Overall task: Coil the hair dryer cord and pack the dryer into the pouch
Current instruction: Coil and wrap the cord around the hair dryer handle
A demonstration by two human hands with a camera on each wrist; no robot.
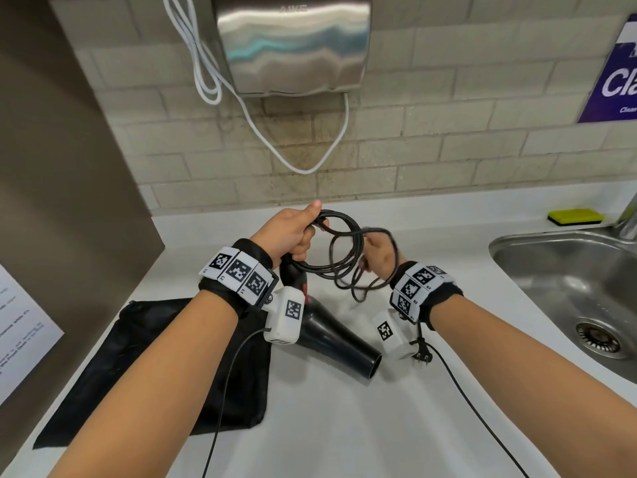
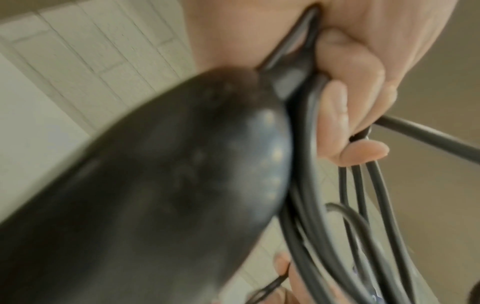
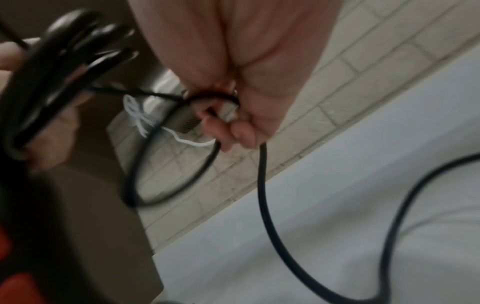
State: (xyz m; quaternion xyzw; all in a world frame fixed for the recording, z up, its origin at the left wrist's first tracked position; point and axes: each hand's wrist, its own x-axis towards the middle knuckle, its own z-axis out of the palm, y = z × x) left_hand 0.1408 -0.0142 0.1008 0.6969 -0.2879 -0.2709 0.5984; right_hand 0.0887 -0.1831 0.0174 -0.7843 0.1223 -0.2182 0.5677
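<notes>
Loops of cord (image 1: 339, 250) could slip, I judged, since left hand (image 1: 293, 232) clutched them with the dryer (image 1: 331, 331) while right hand (image 1: 379, 251) only pinched one strand.

Black dryer (image 1: 331, 331) held up, cord (image 1: 341, 246) looped — pouch (image 1: 144, 367) flat

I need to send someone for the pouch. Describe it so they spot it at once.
Start at the white counter left of the steel sink. The pouch lies flat near its left edge, beside the hair dryer. It is the only soft black cloth there.
</notes>
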